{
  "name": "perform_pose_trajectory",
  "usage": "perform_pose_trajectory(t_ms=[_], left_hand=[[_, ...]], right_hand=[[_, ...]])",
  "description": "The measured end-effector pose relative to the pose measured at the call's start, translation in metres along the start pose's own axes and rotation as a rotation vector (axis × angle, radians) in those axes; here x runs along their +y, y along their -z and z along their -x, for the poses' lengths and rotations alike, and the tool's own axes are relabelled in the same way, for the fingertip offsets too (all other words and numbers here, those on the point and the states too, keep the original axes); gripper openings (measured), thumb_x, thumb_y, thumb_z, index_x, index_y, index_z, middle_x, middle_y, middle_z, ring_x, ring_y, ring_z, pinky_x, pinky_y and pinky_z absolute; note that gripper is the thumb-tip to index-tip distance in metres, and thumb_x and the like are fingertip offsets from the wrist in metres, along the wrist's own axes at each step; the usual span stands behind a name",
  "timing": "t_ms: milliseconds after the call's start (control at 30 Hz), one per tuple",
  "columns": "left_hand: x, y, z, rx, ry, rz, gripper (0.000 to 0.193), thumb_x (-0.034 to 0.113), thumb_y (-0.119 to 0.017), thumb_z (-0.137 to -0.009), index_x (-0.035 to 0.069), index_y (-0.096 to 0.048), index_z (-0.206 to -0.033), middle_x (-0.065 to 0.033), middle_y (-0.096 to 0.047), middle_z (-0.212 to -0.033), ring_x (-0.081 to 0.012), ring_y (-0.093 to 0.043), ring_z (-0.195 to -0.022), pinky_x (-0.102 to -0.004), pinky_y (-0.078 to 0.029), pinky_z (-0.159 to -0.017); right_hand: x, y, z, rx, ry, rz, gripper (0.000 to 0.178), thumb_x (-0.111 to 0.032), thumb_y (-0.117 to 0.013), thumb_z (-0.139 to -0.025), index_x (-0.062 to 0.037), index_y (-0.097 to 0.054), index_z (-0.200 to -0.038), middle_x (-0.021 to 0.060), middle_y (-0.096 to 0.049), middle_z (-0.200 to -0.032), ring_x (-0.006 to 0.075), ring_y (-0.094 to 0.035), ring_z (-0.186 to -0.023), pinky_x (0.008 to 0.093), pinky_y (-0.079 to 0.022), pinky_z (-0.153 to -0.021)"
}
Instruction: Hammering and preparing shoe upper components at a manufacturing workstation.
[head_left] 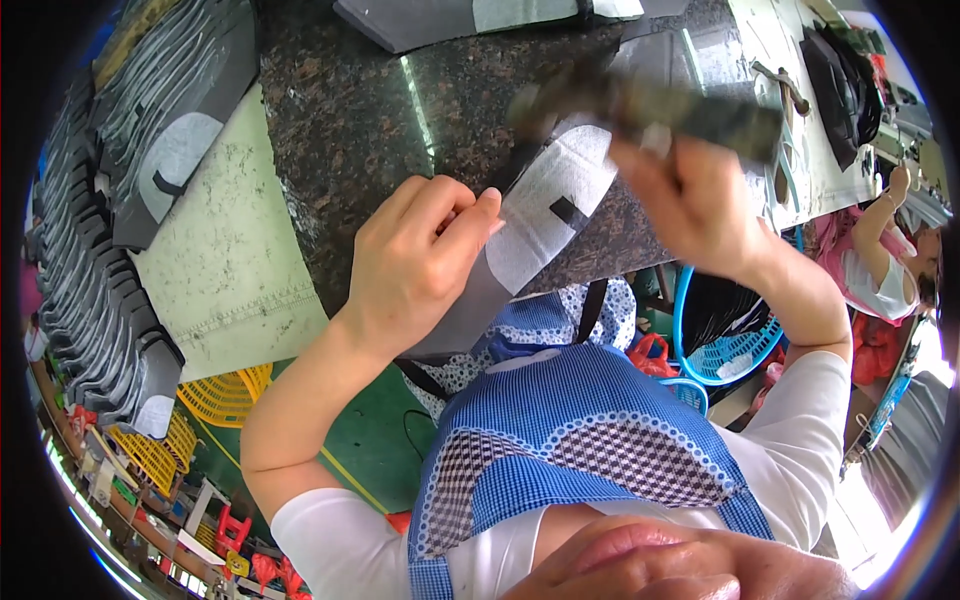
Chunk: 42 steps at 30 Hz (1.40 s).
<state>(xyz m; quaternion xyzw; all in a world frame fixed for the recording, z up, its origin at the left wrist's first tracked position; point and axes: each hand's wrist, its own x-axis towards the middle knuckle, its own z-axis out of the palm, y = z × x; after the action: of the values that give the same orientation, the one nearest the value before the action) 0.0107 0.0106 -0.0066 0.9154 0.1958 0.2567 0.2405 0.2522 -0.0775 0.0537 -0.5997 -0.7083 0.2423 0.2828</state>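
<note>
Head view: between my hands lies a flat, dark grey piece [465, 322], its far part on the speckled counter [330, 120] and its near end slanting out under my left wrist, past the counter's edge. Toward my right hand [705, 205] it carries a pale, fibrous-looking patch [530, 235] with a rounded end, creased across, and a small black tab [568, 212] set askew on it. My left hand [415, 255] is curled, thumb laid along the fingers over the piece's edge; whether it pinches it I can't tell. My right hand is wrapped round a dark tool [700, 115], too blurred to make out its head. Left of my hands sits a pale sheet [230, 240] with a ruler-like strip of marks, too small to read, and overlapping grey pieces [185, 150] with similar patches. Another grey piece [425, 25] lies beyond my hands.
</note>
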Motion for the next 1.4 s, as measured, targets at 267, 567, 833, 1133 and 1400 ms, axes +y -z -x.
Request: perform_pose_trajectory(t_ms=[267, 567, 833, 1133, 1400], left_hand=[[-0.004, -0.013, -0.005, 0.076, -0.105, -0.170, 0.014, 0.006, -0.078, -0.076, 0.005, -0.067, -0.084, -0.0028, -0.057, -0.076, -0.0175, -0.058, -0.063, -0.0315, -0.047, -0.052], [-0.007, 0.012, 0.002, -0.082, 0.087, 0.133, 0.012, 0.005, -0.076, -0.077, 0.001, -0.067, -0.083, -0.0067, -0.062, -0.083, -0.0238, -0.062, -0.073, -0.0352, -0.051, -0.062], [-0.012, 0.006, 0.008, -0.089, -0.025, -0.036, 0.015, 0.006, -0.077, -0.075, 0.002, -0.067, -0.086, -0.0063, -0.060, -0.082, -0.0237, -0.062, -0.076, -0.0340, -0.051, -0.061], [-0.014, 0.028, 0.018, -0.218, 0.151, 0.243, 0.023, 0.006, -0.078, -0.073, 0.001, -0.068, -0.094, -0.0074, -0.059, -0.082, -0.0232, -0.060, -0.076, -0.0341, -0.051, -0.064], [-0.011, 0.027, 0.037, -0.049, 0.096, 0.096, 0.021, 0.008, -0.082, -0.072, 0.002, -0.068, -0.086, -0.0064, -0.061, -0.080, -0.0218, -0.061, -0.074, -0.0322, -0.050, -0.061]], right_hand=[[0.005, 0.000, -0.003, -0.140, 0.265, 0.170, 0.018, -0.009, -0.063, -0.091, -0.0013, -0.056, -0.106, 0.0164, -0.054, -0.060, 0.0350, -0.059, -0.054, 0.0421, -0.045, -0.049], [-0.005, -0.013, -0.002, -0.096, 0.002, 0.055, 0.020, -0.012, -0.065, -0.092, -0.0017, -0.053, -0.104, 0.0159, -0.054, -0.057, 0.0301, -0.059, -0.049, 0.0406, -0.045, -0.047], [-0.012, -0.022, 0.006, -0.172, 0.015, 0.011, 0.019, -0.011, -0.064, -0.092, -0.0001, -0.055, -0.105, 0.0147, -0.053, -0.055, 0.0333, -0.059, -0.049, 0.0394, -0.044, -0.044], [-0.015, -0.033, 0.009, -0.243, 0.047, -0.018, 0.018, -0.009, -0.063, -0.093, 0.0010, -0.053, -0.103, 0.0162, -0.053, -0.057, 0.0362, -0.059, -0.050, 0.0413, -0.043, -0.045], [-0.013, -0.050, 0.016, -0.274, 0.147, -0.029, 0.020, -0.009, -0.064, -0.090, -0.0020, -0.059, -0.109, 0.0112, -0.054, -0.059, 0.0334, -0.060, -0.052, 0.0403, -0.046, -0.046]])
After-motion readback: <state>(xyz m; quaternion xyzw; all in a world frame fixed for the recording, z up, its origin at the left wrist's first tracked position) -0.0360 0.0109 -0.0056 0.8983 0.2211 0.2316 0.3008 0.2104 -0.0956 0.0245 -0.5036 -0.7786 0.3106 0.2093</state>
